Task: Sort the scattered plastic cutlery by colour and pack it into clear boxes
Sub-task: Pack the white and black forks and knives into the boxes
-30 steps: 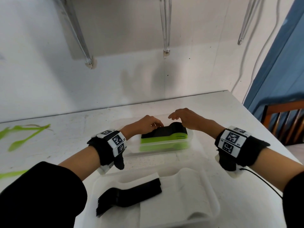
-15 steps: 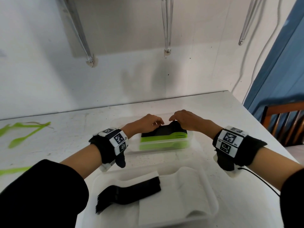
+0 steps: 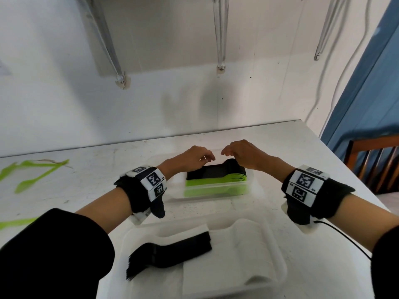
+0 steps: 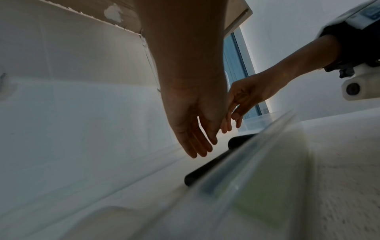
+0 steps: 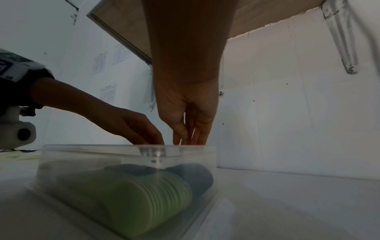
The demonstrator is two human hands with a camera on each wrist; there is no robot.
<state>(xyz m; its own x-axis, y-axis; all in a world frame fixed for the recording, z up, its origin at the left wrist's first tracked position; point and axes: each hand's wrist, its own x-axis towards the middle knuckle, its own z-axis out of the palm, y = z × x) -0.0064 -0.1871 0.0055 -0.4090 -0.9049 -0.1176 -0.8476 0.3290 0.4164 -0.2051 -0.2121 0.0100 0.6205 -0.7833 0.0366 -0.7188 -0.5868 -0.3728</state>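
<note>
Head view showed both hands over the far clear box (image 3: 217, 194) on the white table (image 3: 280, 152). That box held a stack of green spoons (image 3: 216, 182) with black spoons (image 3: 218, 170) lying on top of them. The left hand (image 3: 192, 157) hovered above the handle end of the black stack, fingers loosely extended and holding nothing; from the left wrist view its fingers (image 4: 197, 146) hung straight and apart from the black cutlery below. The right hand (image 3: 244, 155) was poised over the bowl end, fingers relaxed and pointing down, also gripping nothing (whether a fingertip touched the stack could not be told). The two hands' fingertips were near each other but apart.

Nearer, a second clear box (image 3: 278, 262) lay on the table, lined with white paper (image 3: 237, 255) and holding a bundle of black forks (image 3: 168, 254). Loose green cutlery (image 3: 38, 173) lay scattered at the far left of the table.
</note>
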